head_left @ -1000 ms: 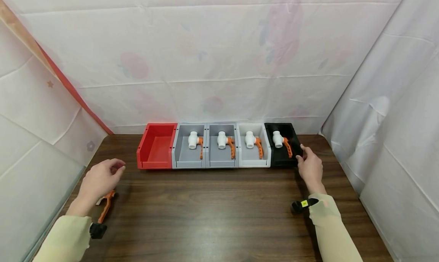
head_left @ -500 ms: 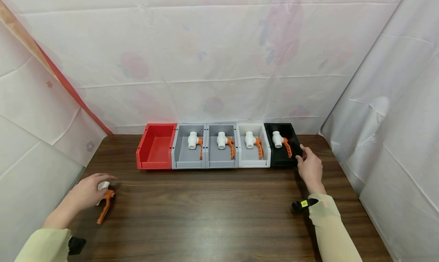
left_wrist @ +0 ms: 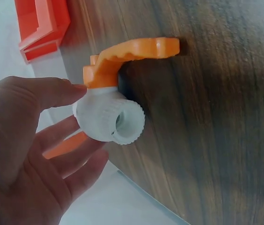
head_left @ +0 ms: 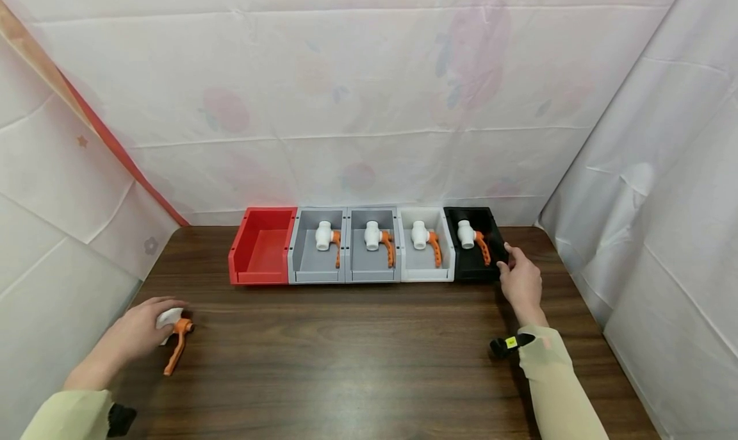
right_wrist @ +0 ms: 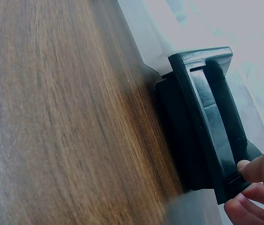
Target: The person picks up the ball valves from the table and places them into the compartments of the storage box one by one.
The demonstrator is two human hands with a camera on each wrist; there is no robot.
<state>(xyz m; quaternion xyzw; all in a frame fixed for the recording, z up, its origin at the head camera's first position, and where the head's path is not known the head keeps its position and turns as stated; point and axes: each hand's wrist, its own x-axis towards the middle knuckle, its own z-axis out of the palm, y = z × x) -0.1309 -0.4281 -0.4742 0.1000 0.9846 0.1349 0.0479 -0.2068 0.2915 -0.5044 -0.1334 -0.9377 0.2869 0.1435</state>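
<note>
At the left of the table my left hand point(head_left: 135, 328) holds a ball valve by its white body point(left_wrist: 106, 115). The thumb lies against the valve near its orange handle point(left_wrist: 136, 49), with the fingers around the far side. The handle points toward the table's front edge in the head view point(head_left: 175, 353). My right hand point(head_left: 522, 280) pinches the right side wall of a black bin point(head_left: 475, 273), thumb on the rim and fingers outside. In that bin lies another ball valve with a white body point(head_left: 466, 234) and orange handle.
Left of the black bin, joined in a row, stand a white bin point(head_left: 426, 275), two grey bins point(head_left: 317, 277) point(head_left: 373, 277) and a red bin point(head_left: 259, 277). White and grey bins each hold one valve; the red one holds nothing. White cloth point(head_left: 369, 94) hangs behind and at both sides.
My left hand has come down and back toward the left, onto the valve on the table, and its fingers have closed around the white body. The right hand stays at the black bin.
</note>
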